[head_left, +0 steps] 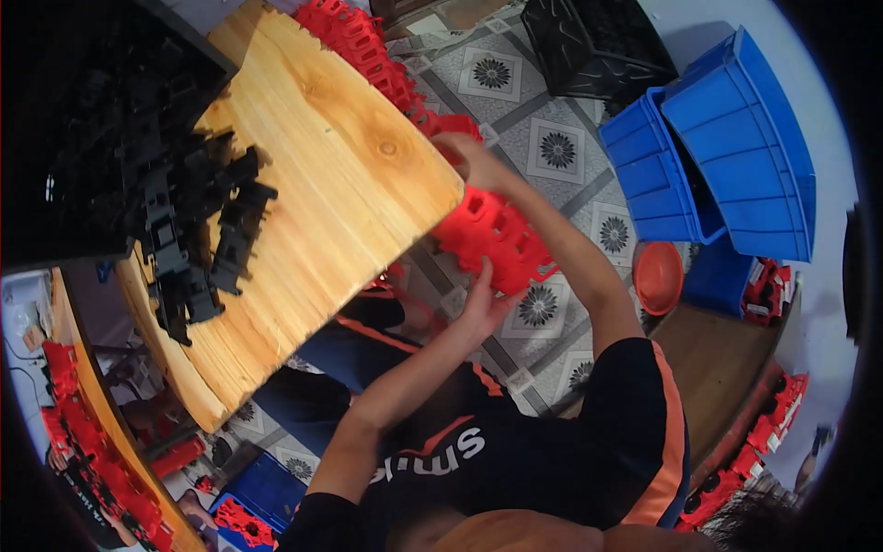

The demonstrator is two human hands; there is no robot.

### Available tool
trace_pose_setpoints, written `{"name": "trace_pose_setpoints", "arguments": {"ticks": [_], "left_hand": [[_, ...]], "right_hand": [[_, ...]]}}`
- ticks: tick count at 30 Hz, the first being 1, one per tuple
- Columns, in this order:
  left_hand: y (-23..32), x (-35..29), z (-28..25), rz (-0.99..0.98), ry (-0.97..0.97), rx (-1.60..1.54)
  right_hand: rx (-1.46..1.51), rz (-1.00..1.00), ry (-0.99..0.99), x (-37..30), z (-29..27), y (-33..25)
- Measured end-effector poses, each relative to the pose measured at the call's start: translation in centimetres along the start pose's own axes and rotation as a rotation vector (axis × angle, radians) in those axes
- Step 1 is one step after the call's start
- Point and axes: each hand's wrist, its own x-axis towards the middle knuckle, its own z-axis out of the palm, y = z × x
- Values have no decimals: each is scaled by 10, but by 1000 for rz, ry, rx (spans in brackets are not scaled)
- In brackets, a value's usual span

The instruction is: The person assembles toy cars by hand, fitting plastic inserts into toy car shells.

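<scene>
A stack of red moulded plastic parts (497,239) with cut-out slots is beside the corner of the wooden table, over the tiled floor. My left hand (486,302) grips its near end, thumb up against the red plastic. At the other end, my right hand (471,164) is curled around the stack next to the table corner; its fingertips are partly hidden. Beyond that hand, a long row of more red plastic parts (354,46) runs along the table's far edge. Black plastic parts (198,239) lie heaped on the table's left side.
The wooden table (340,166) has a rough edge close to my hands. A black crate (598,46), blue bins (736,138) and an orange-red bowl (658,278) stand at the right. Another person's arm (189,506) shows at lower left, near a blue crate (262,492).
</scene>
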Motion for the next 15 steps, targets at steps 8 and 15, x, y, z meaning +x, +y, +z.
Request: {"name": "trace_pose_setpoints", "arguments": {"ticks": [8,15], "left_hand": [[-2,-155,94,40,-165,707],[53,-213,69,895,-63,952]], "right_hand": [[227,328,471,-72,-180,-185],[693,207,757,-41,-136,-213]]}}
